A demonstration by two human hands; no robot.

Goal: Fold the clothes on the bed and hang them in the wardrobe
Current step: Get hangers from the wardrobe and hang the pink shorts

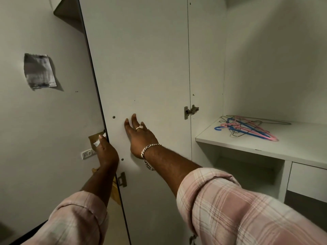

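A white wardrobe door (141,68) stands swung open in front of me, its inner face toward me. My left hand (106,151) grips the door's outer edge, fingers curled round it, next to a small white scrap. My right hand (139,137) lies flat against the inner face with straight fingers; it wears a ring and a chain bracelet. Inside the wardrobe, a white shelf (247,144) carries a loose pile of pink, blue and bare wire hangers (247,128). No clothes or bed are in view.
A hinge (190,111) joins the door to the wardrobe side. Below the shelf are an open cubby (247,175) and a drawer (306,179). On the left wall hang a curled grey paper (39,71) and a power socket (86,153).
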